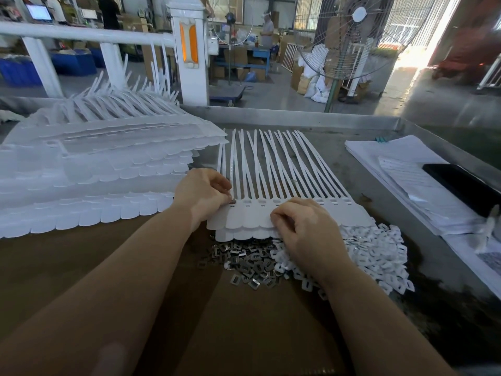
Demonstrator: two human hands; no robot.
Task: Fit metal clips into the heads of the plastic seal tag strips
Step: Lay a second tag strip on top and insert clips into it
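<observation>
Near edge of bench: brown cardboard sheet point(244, 321), bare but for both forearms crossing it.

Loose metal clips point(244, 264): heap at the cardboard's far edge; small, stiff, light, likely slippery; best pinched singly by the edges.

White plastic pieces point(379, 256): heap just right of the clips.

Right hand point(306, 229): fingers curled, knuckles up, resting on the tag ends of the row; whether it holds a clip cannot be told.

Seal tag strips point(271, 172): joined row lying mid-bench, slotted heads towards the worker, tails fanned away; thin, flexible, light, so steady them at the flat tags.

Left hand point(203, 191): pinches something small and dark, probably a clip, at the leftmost head.

Stacked strip sheets point(95, 169): left side.

Papers point(401, 172): right side.

Far off: standing fan point(349, 36).
</observation>
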